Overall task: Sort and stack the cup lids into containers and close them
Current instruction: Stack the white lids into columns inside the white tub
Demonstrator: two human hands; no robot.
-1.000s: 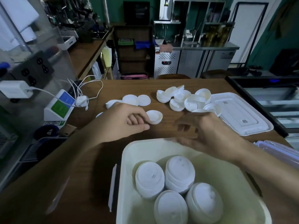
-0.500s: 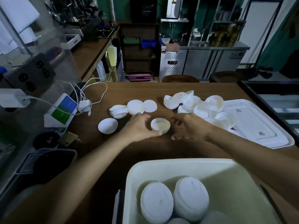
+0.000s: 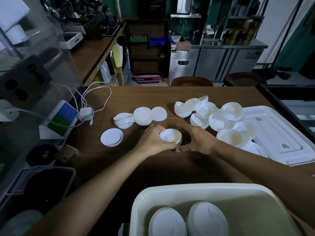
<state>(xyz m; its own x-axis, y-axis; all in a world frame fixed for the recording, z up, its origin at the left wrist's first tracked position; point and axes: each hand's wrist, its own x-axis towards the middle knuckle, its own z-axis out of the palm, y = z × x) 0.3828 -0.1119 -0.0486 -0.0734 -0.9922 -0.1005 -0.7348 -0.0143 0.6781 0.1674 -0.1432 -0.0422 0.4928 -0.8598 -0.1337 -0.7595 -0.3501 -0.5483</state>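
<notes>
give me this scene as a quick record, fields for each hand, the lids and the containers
left hand: grips a small stack of white plastic cup lids
right hand: cupped beside that stack; contact unclear
loose lid heap: right side of brown wooden table, partly on flat white container lid
smaller lid group: left of the heap, one single lid apart
cream plastic tub: nearest camera, open, two lid stacks visible inside
task stage: sorting under way, tub not closed
</notes>
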